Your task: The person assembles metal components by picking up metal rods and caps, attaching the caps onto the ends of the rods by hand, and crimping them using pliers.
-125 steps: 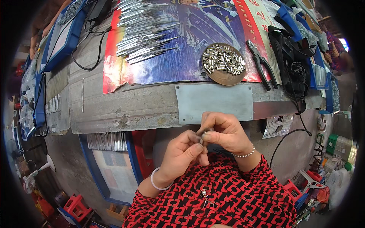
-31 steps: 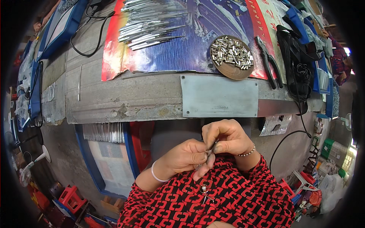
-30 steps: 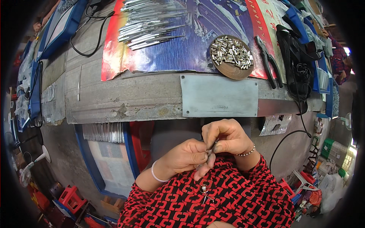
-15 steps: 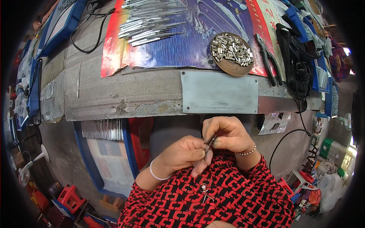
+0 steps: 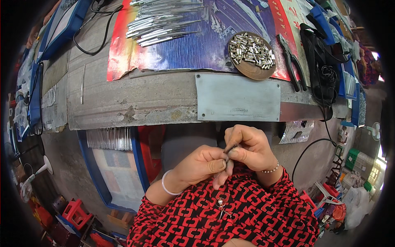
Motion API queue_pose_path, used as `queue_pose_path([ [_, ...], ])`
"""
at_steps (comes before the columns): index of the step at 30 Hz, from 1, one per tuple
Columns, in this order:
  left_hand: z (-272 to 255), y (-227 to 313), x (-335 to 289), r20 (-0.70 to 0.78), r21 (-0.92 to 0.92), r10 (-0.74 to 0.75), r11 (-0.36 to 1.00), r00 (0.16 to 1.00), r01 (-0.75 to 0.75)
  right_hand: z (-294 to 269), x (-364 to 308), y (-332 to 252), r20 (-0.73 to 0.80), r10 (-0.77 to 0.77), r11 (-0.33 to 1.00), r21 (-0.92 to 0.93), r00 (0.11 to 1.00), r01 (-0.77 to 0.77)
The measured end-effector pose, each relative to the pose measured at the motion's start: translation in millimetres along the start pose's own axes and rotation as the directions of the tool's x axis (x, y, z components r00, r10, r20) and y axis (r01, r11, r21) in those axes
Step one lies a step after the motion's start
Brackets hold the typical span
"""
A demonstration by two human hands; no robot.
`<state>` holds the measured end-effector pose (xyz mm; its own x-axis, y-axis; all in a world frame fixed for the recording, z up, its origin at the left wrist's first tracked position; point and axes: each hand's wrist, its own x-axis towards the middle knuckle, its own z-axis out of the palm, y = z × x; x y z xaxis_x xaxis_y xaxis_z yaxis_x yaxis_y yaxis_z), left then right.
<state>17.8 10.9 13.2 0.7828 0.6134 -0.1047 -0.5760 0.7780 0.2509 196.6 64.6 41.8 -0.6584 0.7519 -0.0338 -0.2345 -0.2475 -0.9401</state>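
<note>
In front of my chest, just below the bench edge, my two hands meet fingertip to fingertip. Thumb and fingers of my left hand (image 5: 209, 164) pinch one end of a small slender dark piece (image 5: 231, 148). My right hand (image 5: 248, 149) pinches the same piece from the other side, with its dark tip showing above the thumb. Most of the piece is hidden by fingers, so its kind cannot be made out. On the bench, a round brown dish (image 5: 256, 74) is heaped with short silver metal tubes (image 5: 251, 51). Many slim silver rods (image 5: 160, 24) lie in a pile farther left.
Black-handled pliers (image 5: 293, 64) lie right of the dish, beside a black strap bag (image 5: 323, 70). A grey metal plate (image 5: 238, 99) is fixed at the bench edge. One rod (image 5: 82, 84) lies alone at left. Below stands a blue tray (image 5: 144, 164) with several silver pieces.
Both hands have shifted slightly right, staying together on the piece. Less of the piece shows between the fingers now. The bench view has moved a little with the head.
</note>
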Motion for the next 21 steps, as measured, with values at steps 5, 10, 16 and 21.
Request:
queue_pose_path([
  [5,10.6,-3.4,9.0,-0.176,0.974,0.628,0.222,0.758,0.042,18.7,1.7,5.1,-0.353,-0.070,0.834,-0.534,0.933,-0.140],
  [10,4.9,-8.1,5.9,-0.010,0.998,0.729,-0.037,0.684,0.055,9.3,-1.7,15.0,-0.296,0.013,0.940,-0.323,0.955,-0.113],
  [16,9.7,4.8,-2.9,-0.341,0.426,0.165,0.905,0.925,-0.005,-4.8,-0.6,4.6,-0.190,0.179,0.973,0.182,0.965,-0.145],
  [21,10.8,5.4,-2.7,-0.310,0.438,0.141,0.899,0.940,0.010,-4.2,-2.7,2.1,-0.187,0.193,0.977,0.127,0.963,-0.171],
])
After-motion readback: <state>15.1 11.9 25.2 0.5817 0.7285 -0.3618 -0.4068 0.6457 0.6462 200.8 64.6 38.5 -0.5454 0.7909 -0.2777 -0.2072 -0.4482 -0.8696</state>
